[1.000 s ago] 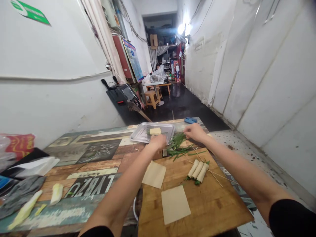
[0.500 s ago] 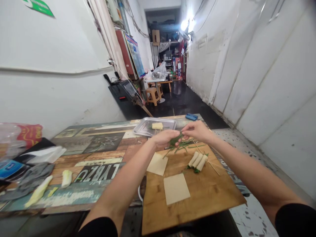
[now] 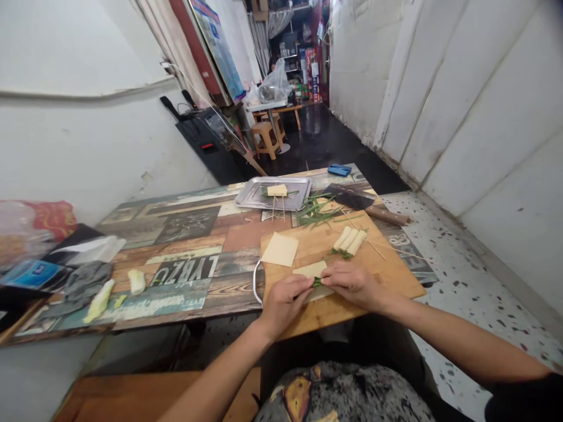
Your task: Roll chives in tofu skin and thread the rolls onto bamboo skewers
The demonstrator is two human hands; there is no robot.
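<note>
Both hands meet over a pale square sheet (image 3: 310,269) near the front of the wooden cutting board (image 3: 387,275). A small bundle of green leaves (image 3: 317,282) lies across that sheet; my left hand (image 3: 285,300) pinches its left end. At the other end, my right hand (image 3: 352,283) has its fingers closed on the same bundle. A second pale square sheet (image 3: 280,249) lies flat behind my left hand. Beyond my right hand sit three pale rolls (image 3: 349,241) with greens showing at their ends, pierced by thin skewers (image 3: 376,251).
Behind the board are loose green stalks (image 3: 319,208), a cleaver (image 3: 349,196) and a metal tray (image 3: 250,198) holding a skewered roll. A blue object (image 3: 339,170) lies at the far edge. Vegetable pieces (image 3: 136,282) and a grey cloth (image 3: 83,287) are at left.
My hands have come down from the pile of stalks toward me, bringing the greens onto the nearer sheet. The view has tilted downward, and the cleaver now shows.
</note>
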